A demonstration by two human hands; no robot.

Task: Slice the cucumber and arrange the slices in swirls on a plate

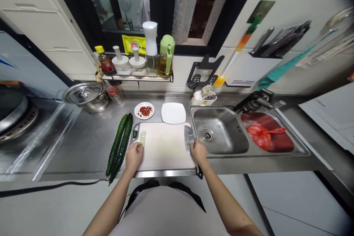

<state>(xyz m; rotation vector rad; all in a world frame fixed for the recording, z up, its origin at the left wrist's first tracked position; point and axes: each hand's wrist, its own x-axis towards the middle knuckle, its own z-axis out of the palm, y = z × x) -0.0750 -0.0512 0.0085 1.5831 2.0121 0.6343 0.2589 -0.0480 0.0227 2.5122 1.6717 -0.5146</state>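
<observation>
On a steel kitchen surface [74, 136], a row of cucumber slices [143, 136] leads away from the nearer, curled left hand [134, 156] along the cutting board's [164, 136] left side, the right hand [199, 152] touching a knife [188, 134], both grips unclear.

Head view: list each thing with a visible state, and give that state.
Two cucumbers: unpeeled, side by side
Cucumber slices: cut, overlapping
Knife: touched by right hand
Steel pot: lidded
Red pieces: chopped, on round plate
Green-lidded bottle: partly filled
Yellow-capped bottle: closed
Two small jars: lidded
</observation>
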